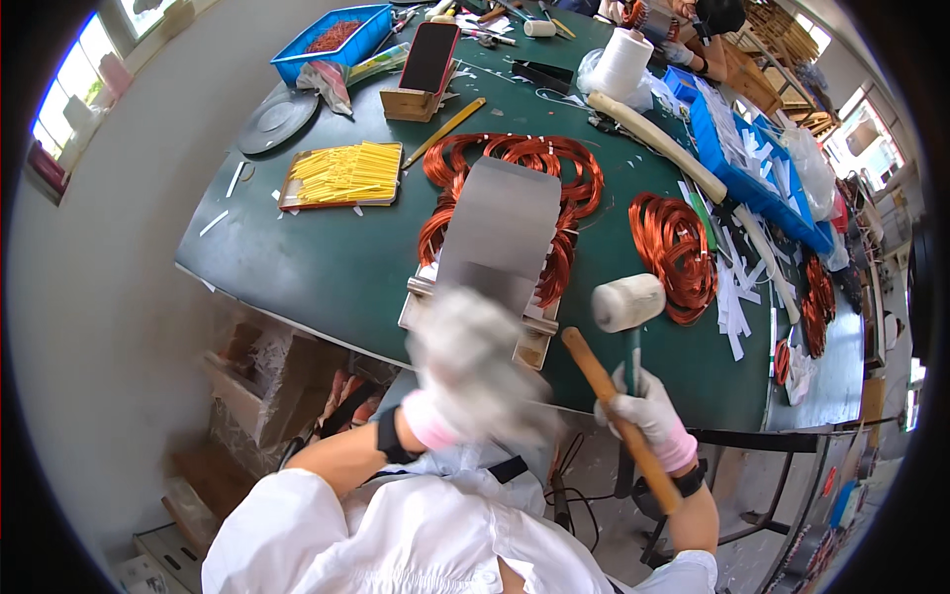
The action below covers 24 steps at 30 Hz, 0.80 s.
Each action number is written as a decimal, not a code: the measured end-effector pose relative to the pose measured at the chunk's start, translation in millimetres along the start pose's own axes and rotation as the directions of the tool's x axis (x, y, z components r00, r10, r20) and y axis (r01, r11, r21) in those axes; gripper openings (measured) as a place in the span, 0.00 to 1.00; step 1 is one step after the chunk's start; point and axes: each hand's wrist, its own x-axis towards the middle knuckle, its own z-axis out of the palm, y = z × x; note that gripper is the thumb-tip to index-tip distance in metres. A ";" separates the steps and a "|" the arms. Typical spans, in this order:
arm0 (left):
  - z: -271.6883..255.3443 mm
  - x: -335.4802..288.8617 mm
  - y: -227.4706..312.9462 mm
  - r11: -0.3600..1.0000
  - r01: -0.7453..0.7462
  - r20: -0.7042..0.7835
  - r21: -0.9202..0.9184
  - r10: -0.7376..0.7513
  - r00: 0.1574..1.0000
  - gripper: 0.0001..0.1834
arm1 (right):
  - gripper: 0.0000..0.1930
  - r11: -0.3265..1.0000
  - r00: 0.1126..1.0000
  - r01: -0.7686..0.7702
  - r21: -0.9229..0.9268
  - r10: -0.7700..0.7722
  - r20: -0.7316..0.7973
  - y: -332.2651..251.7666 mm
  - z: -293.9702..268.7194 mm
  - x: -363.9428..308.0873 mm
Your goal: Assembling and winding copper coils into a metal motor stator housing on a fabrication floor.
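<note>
My left hand (470, 371), in a white glove with a pink cuff, is smeared by motion at the near end of a grey metal block (500, 213); its fingers cannot be made out. Loops of copper wire (579, 178) bulge out around that block, and metal pieces (535, 332) stick out at its near edge. My gloved right hand (648, 421) is closed around the green handle of a mallet with a white head (629, 303). A wooden stick (614, 411) slants across the same hand, seemingly gripped along with the mallet.
Beside the mallet lies a copper wire coil (673, 257). On the green table (327, 267) are a tray of yellow strips (346, 173), a phone on a stand (429, 59), a thread cone (621, 64) and blue bins (332, 40). Another person (708, 40) works at the far right.
</note>
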 end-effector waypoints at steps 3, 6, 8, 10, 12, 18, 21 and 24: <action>-3.5 1.0 -47.8 0.704 0.662 0.013 -0.260 -0.682 0.731 0.39 | 0.18 0.978 0.999 0.002 0.207 -0.010 0.037 -5.3 -12.2 0.7; 5.4 14.4 -40.9 0.578 0.724 0.076 -0.376 -0.760 0.646 0.28 | 0.16 0.963 0.996 0.051 0.265 -0.068 0.054 -11.6 -13.5 10.6; 3.1 26.0 -42.4 0.524 0.766 0.118 -0.371 -0.792 0.599 0.27 | 0.17 0.974 0.993 0.069 0.218 -0.089 0.084 -16.6 -11.4 13.8; -4.0 43.0 -44.8 0.426 0.850 0.239 -0.310 -0.830 0.503 0.24 | 0.18 0.972 0.992 0.055 0.230 -0.079 0.099 -16.0 -9.5 8.3; -9.3 63.8 -35.0 0.483 0.870 0.143 0.098 -0.872 0.468 0.25 | 0.19 0.971 0.995 0.053 0.234 -0.072 0.074 -15.6 -3.8 7.7; 55.0 33.3 87.2 0.914 -0.055 0.230 -0.401 0.159 0.960 0.16 | 0.16 0.979 0.999 0.024 0.201 -0.016 -0.041 4.5 17.1 9.9; 74.9 9.3 99.1 0.893 -0.103 0.175 -0.438 0.197 0.965 0.19 | 0.17 0.984 0.990 -0.050 0.169 0.070 -0.119 -2.5 30.0 6.5; 54.2 24.0 103.0 0.820 0.046 0.462 -0.571 0.274 0.843 0.10 | 0.15 0.854 0.944 0.191 -0.485 -0.295 -0.147 3.9 0.5 3.2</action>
